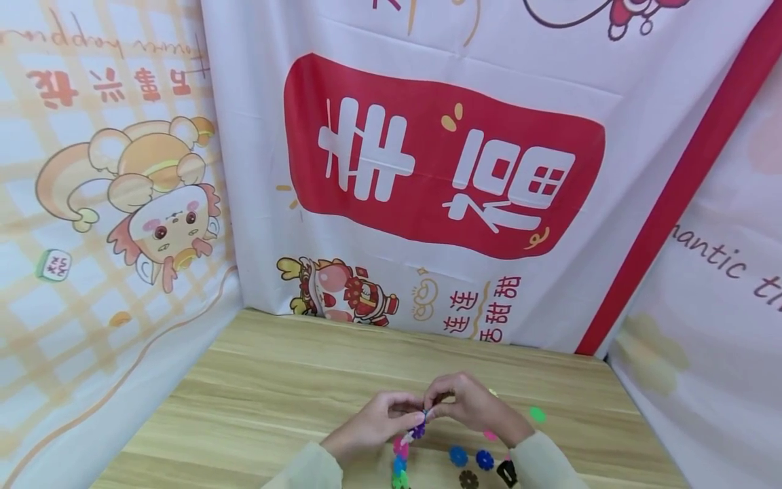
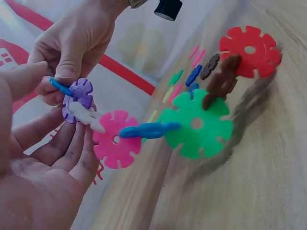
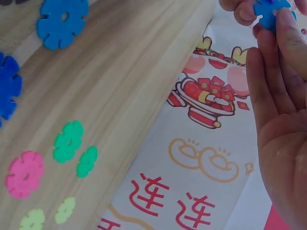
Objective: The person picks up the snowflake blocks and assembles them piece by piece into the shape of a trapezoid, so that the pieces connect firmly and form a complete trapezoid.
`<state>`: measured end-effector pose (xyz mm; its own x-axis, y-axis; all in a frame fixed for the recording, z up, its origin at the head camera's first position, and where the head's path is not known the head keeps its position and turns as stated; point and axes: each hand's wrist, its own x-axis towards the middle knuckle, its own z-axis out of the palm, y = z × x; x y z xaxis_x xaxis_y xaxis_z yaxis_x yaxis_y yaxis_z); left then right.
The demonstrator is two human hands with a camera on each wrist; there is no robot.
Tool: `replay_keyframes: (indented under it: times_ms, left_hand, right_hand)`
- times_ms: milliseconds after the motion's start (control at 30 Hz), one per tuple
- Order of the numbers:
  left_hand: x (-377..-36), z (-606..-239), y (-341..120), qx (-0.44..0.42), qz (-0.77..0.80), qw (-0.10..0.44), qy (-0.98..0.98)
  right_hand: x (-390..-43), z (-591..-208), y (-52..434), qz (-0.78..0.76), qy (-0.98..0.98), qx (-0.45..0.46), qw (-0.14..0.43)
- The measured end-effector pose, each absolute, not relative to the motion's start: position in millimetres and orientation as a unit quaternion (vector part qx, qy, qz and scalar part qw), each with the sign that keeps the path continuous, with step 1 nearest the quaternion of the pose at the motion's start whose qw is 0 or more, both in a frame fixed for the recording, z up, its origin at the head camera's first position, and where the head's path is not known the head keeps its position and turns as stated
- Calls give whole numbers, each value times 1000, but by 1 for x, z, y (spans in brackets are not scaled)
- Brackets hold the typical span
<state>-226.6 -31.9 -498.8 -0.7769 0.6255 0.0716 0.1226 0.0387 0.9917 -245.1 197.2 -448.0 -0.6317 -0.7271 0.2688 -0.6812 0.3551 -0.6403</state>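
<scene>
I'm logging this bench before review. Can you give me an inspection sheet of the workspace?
Surface: wooden table, pale grain.
Job's things: chain of snowflake discs, purple, white, pink, blue, green and brown, hanging toward the table; a small blue disc pinched at its top end.
Clutter: loose discs on the table, blue, green, pink, red.
Grippers: left hand supports the chain's top; right hand pinches the blue disc.
Cables: nothing seen.
Surroundings: printed cloth backdrop with cartoons.

Pale yellow-cream long sleeves (image 1: 305,468); black wrist-mounted camera (image 1: 506,472); bare fingers (image 1: 397,405).
</scene>
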Motion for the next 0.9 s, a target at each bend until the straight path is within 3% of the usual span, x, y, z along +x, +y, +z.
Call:
replay_keyframes:
  times_ms: [167, 433, 700, 900]
  left_hand:
    - [-230, -498, -29, 254, 652, 212, 682]
    - [-237, -506, -38, 235, 665, 174, 687]
    - [-241, -506, -44, 228, 665, 142, 697]
    - [-243, -506, -45, 223, 667, 136, 698]
  right_hand:
    - [-244, -439, 197, -354, 831, -427, 50]
    - [-243, -433, 221, -279, 880, -378, 72]
    - [-231, -461, 242, -243, 907, -324, 119]
    - [-224, -488, 246, -233, 902, -351, 96]
